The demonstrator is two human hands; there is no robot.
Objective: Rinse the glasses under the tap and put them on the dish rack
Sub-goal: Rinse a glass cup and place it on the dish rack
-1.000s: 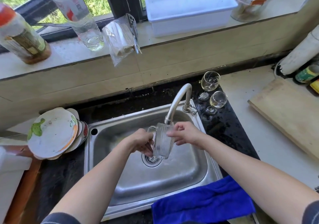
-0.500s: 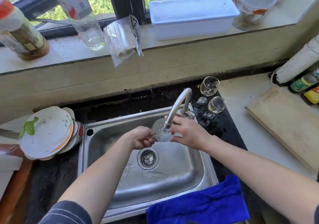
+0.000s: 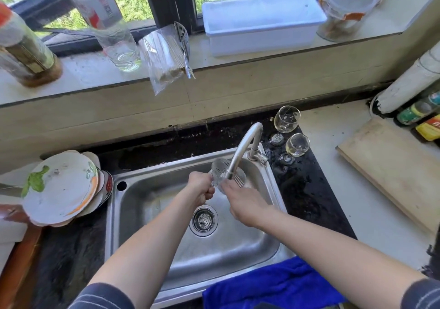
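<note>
The tall clear plastic bottle (image 3: 100, 8) on the windowsill (image 3: 238, 66) has a red-and-white label, but its characters are too blurred to read. The same is true of the brown-based jar with a pale label (image 3: 23, 49) at the far left, and of the green-labelled small bottle (image 3: 416, 112) and the yellow-and-red packet (image 3: 429, 129) at the far right.

Both forearms reach forward over the stainless steel sink (image 3: 114, 213). The left hand (image 3: 202, 187) is a closed fist around the handle of the clear glass mug (image 3: 220, 169). It holds the mug tilted just under the spout of the curved steel tap (image 3: 245, 147), above the drain. The right hand (image 3: 242, 204) has its back to the camera, and its fingers (image 3: 226, 186) rest against the mug's near side. I cannot tell whether they curl round it.

Two clear stemmed glasses (image 3: 287, 119) (image 3: 297, 145) stand on the dark wet desk (image 3: 300, 189) just right of the tap, near each other.

A stack of white painted plates (image 3: 59, 187) leans at the sink's left. A blue cloth (image 3: 269, 285) lies over the sink's front edge, and a pale wooden cutting board (image 3: 390, 170) lies at the right. A white plastic tub (image 3: 262, 23) sits on the windowsill.
</note>
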